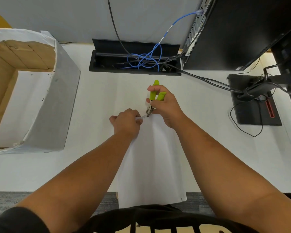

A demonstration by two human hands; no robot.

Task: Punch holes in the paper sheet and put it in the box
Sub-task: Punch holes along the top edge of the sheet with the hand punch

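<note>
Desk [94, 101]: right hand [165, 106] seemingly squeezes punch [154, 95]; paper [151, 162].

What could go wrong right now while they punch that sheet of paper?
The left hand pinches the paper right beside the metal tip of the green punch that the right hand squeezes, so a finger might get nipped. Much of the sheet hangs past the table edge, so it could slip or tear. The box sits well to the left, a long carry.
</note>
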